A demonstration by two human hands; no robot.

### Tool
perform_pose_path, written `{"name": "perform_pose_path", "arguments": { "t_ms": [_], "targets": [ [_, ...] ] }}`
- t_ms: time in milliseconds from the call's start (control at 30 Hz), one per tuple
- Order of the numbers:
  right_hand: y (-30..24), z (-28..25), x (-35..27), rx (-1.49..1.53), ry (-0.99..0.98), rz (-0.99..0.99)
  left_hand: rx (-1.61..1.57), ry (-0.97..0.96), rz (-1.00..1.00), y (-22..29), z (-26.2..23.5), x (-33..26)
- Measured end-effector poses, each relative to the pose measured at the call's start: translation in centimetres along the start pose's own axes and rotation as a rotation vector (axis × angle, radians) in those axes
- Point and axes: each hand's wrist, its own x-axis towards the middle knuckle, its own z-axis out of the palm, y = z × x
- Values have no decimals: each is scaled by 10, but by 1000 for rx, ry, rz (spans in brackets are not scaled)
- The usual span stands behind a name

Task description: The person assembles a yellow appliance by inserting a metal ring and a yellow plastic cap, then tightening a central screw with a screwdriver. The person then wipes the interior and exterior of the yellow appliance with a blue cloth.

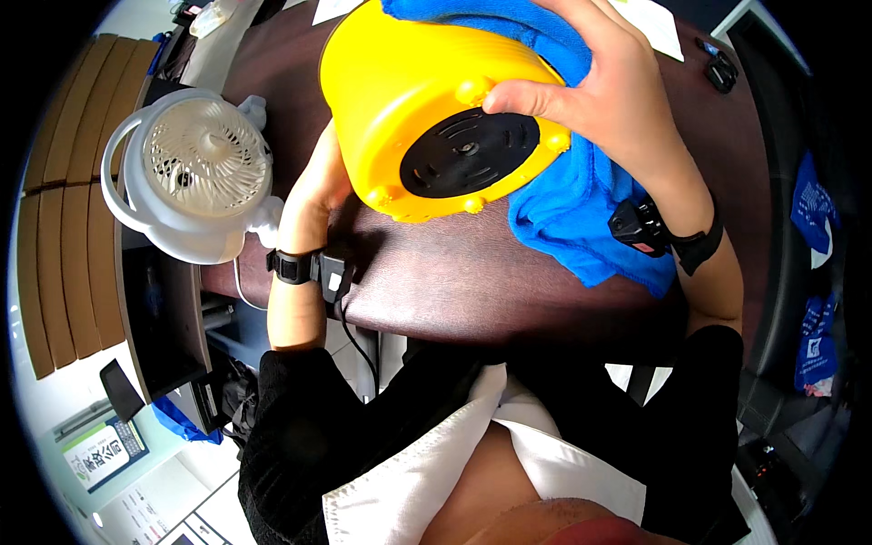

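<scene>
A yellow plastic appliance, rounded like a bucket, is tipped over the table so its underside faces me. Its base has a black vented disc and several knobby yellow feet. My left hand holds its left side from below, with the fingers mostly hidden behind it. My right hand grips it from the upper right. The thumb lies on the base rim beside a foot, and the other fingers reach over a blue towel. The towel drapes along the far side and hangs down onto the table.
A white fan with a ring handle stands left on the dark brown table. Stacked brown cartons are farther left. Small black items and white paper lie at the back right. A black cable hangs from my left wrist device.
</scene>
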Motion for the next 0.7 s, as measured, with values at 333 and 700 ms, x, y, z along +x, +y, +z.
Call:
{"name": "perform_pose_path", "arguments": {
  "t_ms": [333, 700],
  "targets": [
    [9, 18, 29, 223, -110, 117, -532, 122, 435, 24, 1, -4],
    [-36, 44, 5, -287, -168, -129, -235, 430, 475, 14, 11, -2]
  ]
}}
